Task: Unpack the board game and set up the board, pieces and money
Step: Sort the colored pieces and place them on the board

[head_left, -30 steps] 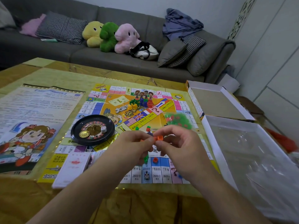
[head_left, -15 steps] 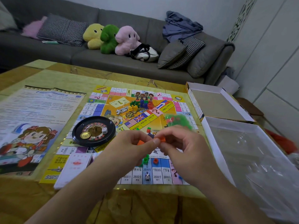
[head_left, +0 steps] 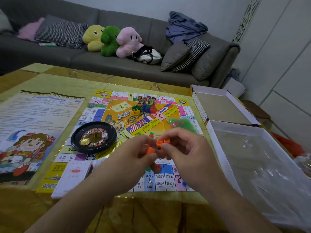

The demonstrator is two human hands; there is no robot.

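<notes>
Two hands pinching small orange pieces above the game board.

Head view: the left hand and right hand meet over the board, each with fingers curled on the cluster of orange pieces. A roulette wheel sits on the board's left part, a card stack at its near edge, and the open box lies just beside its right side.

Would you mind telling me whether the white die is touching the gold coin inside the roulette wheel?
Apart. The head view shows the white die at the right of the roulette wheel and the gold coin lower left, with numbered pockets visible between them.
</notes>
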